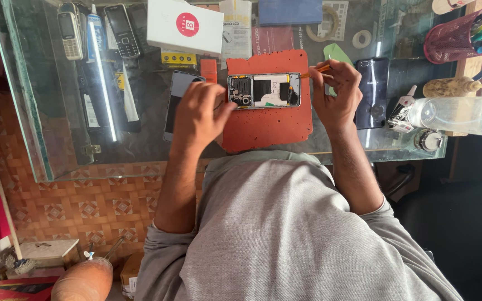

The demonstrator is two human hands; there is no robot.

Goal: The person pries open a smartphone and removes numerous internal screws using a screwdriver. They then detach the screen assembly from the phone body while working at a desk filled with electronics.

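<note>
Orange-handled tool point(320, 69) pointing left, phoneward.

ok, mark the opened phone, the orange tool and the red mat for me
opened phone point(264, 90), head view, on its exposed inner board.
orange tool point(320, 69), head view, on the handle at the right hand's fingertips.
red mat point(266, 125), head view, on the bare part below the phone.
</note>
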